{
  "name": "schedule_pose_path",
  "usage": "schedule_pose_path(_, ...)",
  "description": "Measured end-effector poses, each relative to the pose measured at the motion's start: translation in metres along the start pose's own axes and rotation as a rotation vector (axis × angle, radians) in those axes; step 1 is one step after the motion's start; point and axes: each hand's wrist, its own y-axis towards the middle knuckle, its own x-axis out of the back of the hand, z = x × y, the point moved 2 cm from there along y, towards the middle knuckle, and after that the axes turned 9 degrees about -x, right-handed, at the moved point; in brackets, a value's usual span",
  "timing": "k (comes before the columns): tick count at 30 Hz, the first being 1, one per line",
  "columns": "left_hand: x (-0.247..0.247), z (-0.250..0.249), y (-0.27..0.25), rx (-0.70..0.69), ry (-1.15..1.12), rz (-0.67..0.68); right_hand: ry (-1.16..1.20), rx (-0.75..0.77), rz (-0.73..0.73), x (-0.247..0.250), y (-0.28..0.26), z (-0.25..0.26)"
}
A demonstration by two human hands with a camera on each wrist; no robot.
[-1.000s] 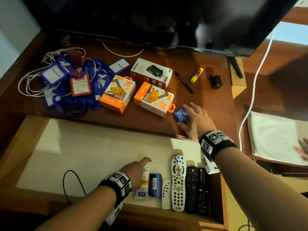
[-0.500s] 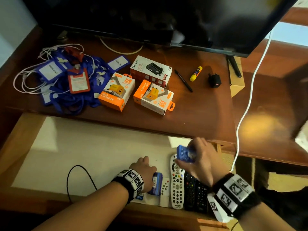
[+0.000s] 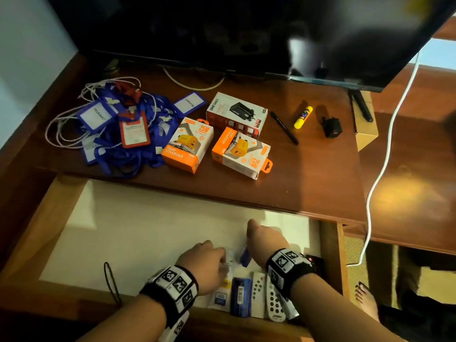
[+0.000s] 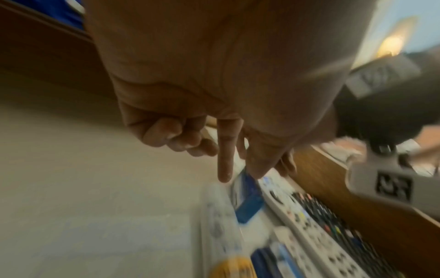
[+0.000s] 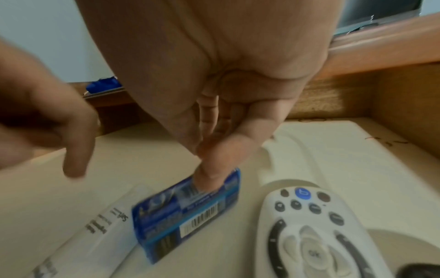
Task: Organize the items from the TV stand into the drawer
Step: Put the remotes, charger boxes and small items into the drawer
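Observation:
The drawer is pulled out below the TV stand top. My right hand pinches a small blue pack by its top edge. The pack stands on edge on the drawer floor, between a white tube and a white remote. My left hand is just left of the pack. Its index finger points straight down by the tube, its other fingers are curled, and it holds nothing.
A blue box, a small white remote and black remotes lie at the drawer's front right. A black cord loop lies front left. On the stand are lanyards, three charger boxes, a pen, a glue stick and an adapter.
My right hand picked the blue pack off the stand top and carried it down into the drawer. My left hand shifted slightly right along the tube.

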Motion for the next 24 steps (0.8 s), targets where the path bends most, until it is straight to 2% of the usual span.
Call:
schedule_pose_path(3, 0.041, 0.015, -0.016, 0.066, -0.052, -0.224, -0.026, -0.033, 0.082, -0.002, 0.006, 0.008)
schedule_pose_path(6, 0.083, 0.027, -0.023, 0.116, -0.107, -0.494, 0.018, -0.090, 0.061, -0.003, 0.009, 0.007)
schedule_pose_path(9, 0.123, 0.033, -0.026, 0.063, -0.165, -0.813, 0.005, -0.118, 0.029, -0.005, 0.012, 0.006)
schedule_pose_path(12, 0.152, 0.039, -0.024, 0.062, -0.137, -1.016, 0.005, -0.115, 0.041, -0.009, 0.018, 0.004)
schedule_pose_path(14, 0.164, 0.046, -0.016, 0.136, -0.138, -1.038, 0.026, -0.081, 0.053, -0.015, 0.021, 0.003)
schedule_pose_path(18, 0.173, 0.057, 0.004, 0.279, -0.061, -0.862, -0.011, -0.066, 0.048, -0.028, 0.022, 0.003)
schedule_pose_path(21, 0.176, 0.063, 0.019, 0.291, -0.028, -0.773, -0.073, -0.057, 0.033, -0.033, 0.023, 0.004)
schedule_pose_path(24, 0.179, 0.069, 0.029, 0.285, -0.004, -0.755, -0.136, -0.050, -0.023, -0.039, 0.025, 0.002)
